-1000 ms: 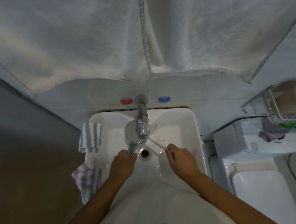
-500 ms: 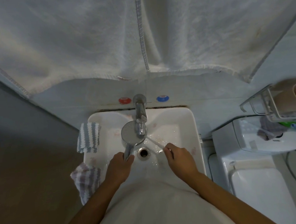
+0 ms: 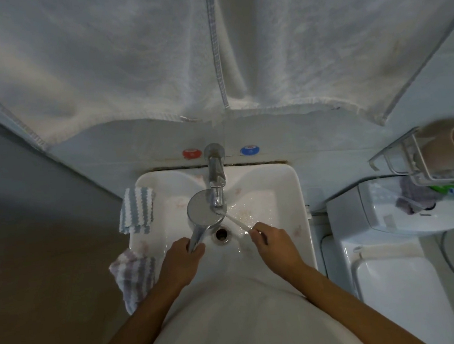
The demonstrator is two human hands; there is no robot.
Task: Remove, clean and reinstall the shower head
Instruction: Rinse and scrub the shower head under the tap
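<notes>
Fingers (image 3: 197,248) of the left hand (image 3: 183,262) curl round the chrome handle of the shower head (image 3: 203,211), holding its round face up over the sink (image 3: 291,193) beneath the tap (image 3: 216,170). Right hand (image 3: 276,246) pinches a thin white brush (image 3: 239,223), its tip touching the face's edge. Two striped cloths (image 3: 136,211) hang over the sink's left rim.

I hold the shower head (image 3: 206,211) by its chrome handle in my left grip (image 3: 183,262), its round grey spray face turned up and tilted under the tap spout. In my right grip (image 3: 276,246) I pinch a slim white toothbrush (image 3: 239,224), its tip touching the face's right edge.
</notes>
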